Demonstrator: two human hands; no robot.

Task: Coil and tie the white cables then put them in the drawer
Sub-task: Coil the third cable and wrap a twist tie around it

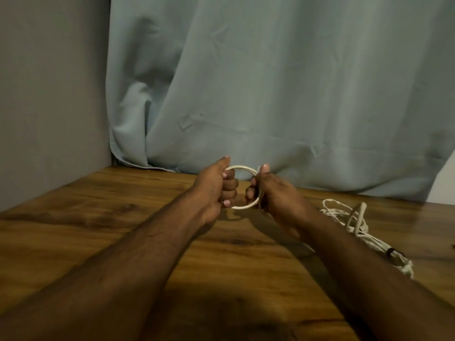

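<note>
White cable coil [242, 167] held up over the wooden table [103, 212], near its far edge by the pale curtain [270, 82]. We see the left hand [214, 188] clenched round the coil's left side and the right hand [273, 193] gripping its right side, thumbs up. A second white cable [349, 217] lies loose on the table, right of the right forearm.

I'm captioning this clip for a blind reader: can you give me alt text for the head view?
Two bare hands, left hand and right hand, grip opposite sides of a small coil of white cable above a wooden table. A second, loose white cable lies to the right; a pale curtain hangs behind.
</note>
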